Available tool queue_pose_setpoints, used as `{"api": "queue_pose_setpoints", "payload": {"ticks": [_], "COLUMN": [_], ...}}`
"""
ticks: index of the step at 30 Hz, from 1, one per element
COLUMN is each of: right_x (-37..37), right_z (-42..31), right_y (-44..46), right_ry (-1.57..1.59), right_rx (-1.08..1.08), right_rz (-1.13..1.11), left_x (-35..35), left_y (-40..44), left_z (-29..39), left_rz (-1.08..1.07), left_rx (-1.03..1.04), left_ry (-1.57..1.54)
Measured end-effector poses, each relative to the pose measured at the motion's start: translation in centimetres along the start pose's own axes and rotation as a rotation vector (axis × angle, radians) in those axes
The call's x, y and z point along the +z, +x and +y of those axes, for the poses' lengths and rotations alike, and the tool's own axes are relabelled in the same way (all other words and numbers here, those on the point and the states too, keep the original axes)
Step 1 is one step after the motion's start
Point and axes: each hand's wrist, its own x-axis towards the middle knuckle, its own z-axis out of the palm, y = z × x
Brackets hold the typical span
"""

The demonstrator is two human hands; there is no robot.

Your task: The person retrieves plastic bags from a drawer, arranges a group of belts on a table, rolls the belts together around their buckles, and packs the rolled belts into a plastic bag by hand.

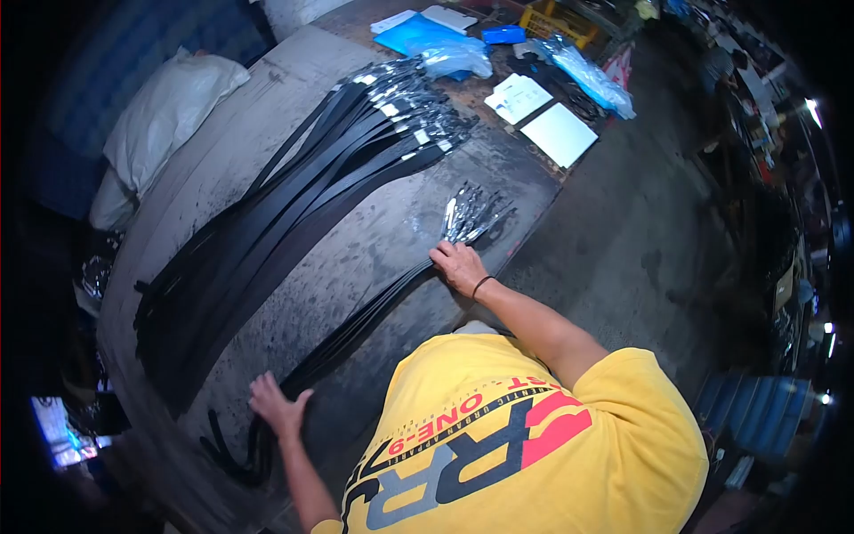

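Observation:
A bundle of thin black belts (356,313) lies across the table, with shiny buckle ends (474,212) fanned out at its upper right. Just below those ends, my right hand (458,267) is closed around the bundle. My left hand (281,408) is spread beside the lower part of the bundle, thumb apart from the fingers; whether it touches the belts I cannot tell. The bundle's looped lower end (236,463) rests near the table's near-left side. Farther away is a large pile of wider black belts (294,191), with shiny, white-tagged ends.
The dark, stained table (356,236) has a right edge by my right arm. White boxes (559,135), a blue packet (504,35) and clear plastic bags (455,60) lie at its far end. A white sack (173,120) stands at the left; a yellow crate (559,25) is beyond.

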Motion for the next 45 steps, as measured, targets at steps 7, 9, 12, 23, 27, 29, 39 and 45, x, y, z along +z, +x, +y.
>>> {"api": "queue_pose_setpoints", "payload": {"ticks": [7, 9, 12, 23, 27, 29, 39, 45], "right_x": [-3.6, -4.8, -5.6, -7.1, -3.8, -3.2, -1.7, -1.1], "right_z": [-0.7, -0.1, 2.2, 11.4, 15.9, 18.2, 20.6, 19.9], "right_y": [-2.5, -4.7, -9.7, -30.9, -39.6, -42.7, -50.5, -53.3], "right_ry": [0.134, 0.159, 0.184, 0.503, 0.47, 0.574, 0.744, 0.826], "right_rx": [-0.043, 0.001, 0.175, 1.134, 1.236, 1.302, 1.471, 1.611], "right_rz": [0.034, 0.064, 0.042, -0.382, -0.439, -0.386, 0.001, -0.069], "left_x": [0.5, 0.0, 0.7, 0.2, 0.8, 2.3, 5.6, 7.2], "left_y": [7.4, 7.9, 8.3, 3.4, -1.5, -3.6, -3.8, 0.8], "left_z": [21.7, 25.0, 27.5, 36.6, 42.3, 44.4, 48.5, 52.8], "left_rz": [-0.003, 0.018, 0.018, 0.165, 0.125, 0.049, -0.849, -0.847], "left_rx": [0.434, 0.516, 0.596, 0.745, 0.839, 0.892, 0.736, 0.838], "left_ry": [-0.369, -0.42, -0.393, -0.326, -0.365, -0.425, -0.198, -0.013]}}
